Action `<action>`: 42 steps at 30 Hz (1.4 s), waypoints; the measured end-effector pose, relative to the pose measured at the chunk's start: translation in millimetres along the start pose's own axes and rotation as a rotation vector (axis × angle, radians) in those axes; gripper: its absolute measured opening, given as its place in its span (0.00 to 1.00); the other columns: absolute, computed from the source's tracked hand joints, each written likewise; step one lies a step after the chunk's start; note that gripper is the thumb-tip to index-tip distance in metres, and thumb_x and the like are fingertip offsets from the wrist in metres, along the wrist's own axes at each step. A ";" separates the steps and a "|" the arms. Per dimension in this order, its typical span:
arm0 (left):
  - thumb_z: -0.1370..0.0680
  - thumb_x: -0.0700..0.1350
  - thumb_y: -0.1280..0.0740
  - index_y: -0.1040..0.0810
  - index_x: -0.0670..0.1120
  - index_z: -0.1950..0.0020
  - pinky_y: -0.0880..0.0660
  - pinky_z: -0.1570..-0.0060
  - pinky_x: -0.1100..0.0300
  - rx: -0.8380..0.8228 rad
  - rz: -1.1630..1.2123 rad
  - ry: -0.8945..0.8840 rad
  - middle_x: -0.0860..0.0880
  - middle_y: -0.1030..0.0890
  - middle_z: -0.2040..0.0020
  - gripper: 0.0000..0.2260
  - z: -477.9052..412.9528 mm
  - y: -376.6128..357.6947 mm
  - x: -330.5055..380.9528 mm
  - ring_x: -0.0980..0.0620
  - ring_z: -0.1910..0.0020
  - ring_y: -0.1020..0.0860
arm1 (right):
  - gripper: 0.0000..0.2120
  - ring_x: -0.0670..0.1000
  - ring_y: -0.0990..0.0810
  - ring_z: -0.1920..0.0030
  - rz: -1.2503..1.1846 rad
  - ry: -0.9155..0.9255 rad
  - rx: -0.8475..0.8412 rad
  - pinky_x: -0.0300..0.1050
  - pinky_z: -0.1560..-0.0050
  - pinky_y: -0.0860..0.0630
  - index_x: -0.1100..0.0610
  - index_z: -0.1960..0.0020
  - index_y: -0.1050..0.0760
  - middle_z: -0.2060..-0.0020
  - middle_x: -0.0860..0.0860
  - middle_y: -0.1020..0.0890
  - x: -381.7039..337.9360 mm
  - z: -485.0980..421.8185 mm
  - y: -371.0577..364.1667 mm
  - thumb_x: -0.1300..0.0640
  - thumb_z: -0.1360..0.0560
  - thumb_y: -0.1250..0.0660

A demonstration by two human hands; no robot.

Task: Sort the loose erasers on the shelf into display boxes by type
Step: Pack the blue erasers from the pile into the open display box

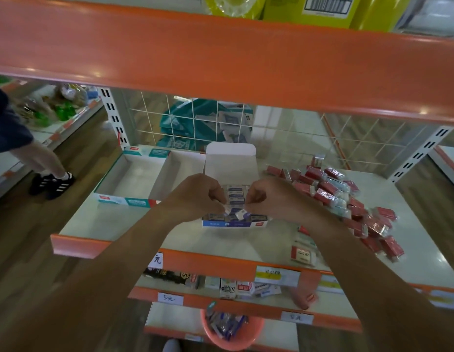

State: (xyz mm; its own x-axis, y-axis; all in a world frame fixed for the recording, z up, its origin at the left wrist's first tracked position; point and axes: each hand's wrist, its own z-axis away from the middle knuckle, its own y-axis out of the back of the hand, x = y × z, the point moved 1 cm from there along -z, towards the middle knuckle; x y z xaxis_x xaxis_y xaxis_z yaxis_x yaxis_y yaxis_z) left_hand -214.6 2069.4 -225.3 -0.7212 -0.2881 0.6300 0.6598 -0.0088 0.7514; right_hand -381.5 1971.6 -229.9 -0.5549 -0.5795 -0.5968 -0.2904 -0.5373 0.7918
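Left hand (195, 196), right hand (269, 196): fingers (217, 199) pinching blue erasers (242, 214) over display box (233, 224); pale shelf (144, 219), wood floor (23, 250).

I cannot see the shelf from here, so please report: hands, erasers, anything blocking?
Left hand and right hand each pinch an eraser over blue box. Red erasers piled right, loose. Nothing blocking.

Two hands, left hand (198, 194) and right hand (269, 196), are in the centre. Each pinches one piece: a loose eraser (226, 212) and a second loose eraser (241, 214). There are three display boxes: one blue box (233, 224) in the centre and two empty ones, a teal-trimmed box (124, 174) and a white box (176, 168), at centre left. The red eraser pile (347, 199) at right overlaps too much to count, well over a dozen. About two white erasers (303, 254) lie at lower right, blurred.
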 end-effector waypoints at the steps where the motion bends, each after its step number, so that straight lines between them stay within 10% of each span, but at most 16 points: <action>1: 0.30 0.41 0.26 0.19 0.48 0.59 0.25 0.56 0.64 0.000 -0.010 0.005 0.56 0.22 0.60 0.04 0.6 -0.7 -0.7 0.54 0.57 0.22 | 0.02 0.46 0.18 0.60 0.015 -0.002 -0.005 0.39 0.59 0.23 0.55 0.57 0.19 0.61 0.48 0.16 -1.4 0.2 -0.3 0.58 0.28 0.27; 24: 0.25 0.51 0.31 0.25 0.48 0.36 0.25 0.45 0.56 -0.003 -0.360 0.089 0.48 0.21 0.42 0.19 1.8 -6.5 -2.0 0.47 0.46 0.22 | 0.03 0.47 0.19 0.58 0.082 -0.098 -0.053 0.43 0.55 0.21 0.54 0.56 0.17 0.61 0.45 0.18 -15.7 -9.2 -10.2 0.55 0.28 0.28; 42: 0.24 0.53 0.33 0.29 0.52 0.54 0.28 0.57 0.63 0.007 -0.288 0.036 0.50 0.20 0.50 0.07 -0.9 -4.6 -9.6 0.53 0.56 0.24 | 0.12 0.46 0.26 0.59 0.276 0.051 0.039 0.35 0.67 0.37 0.53 0.54 0.23 0.60 0.45 0.26 -5.6 -21.5 -20.3 0.49 0.31 0.25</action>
State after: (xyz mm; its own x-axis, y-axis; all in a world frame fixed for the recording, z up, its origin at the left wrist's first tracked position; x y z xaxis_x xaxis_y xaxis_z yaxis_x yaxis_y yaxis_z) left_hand -210.5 2071.4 -235.0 -0.8707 -0.3086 0.3829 0.4271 -0.0885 0.8999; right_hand -355.8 1972.6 -245.4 -0.5775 -0.7314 -0.3627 -0.1637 -0.3315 0.9292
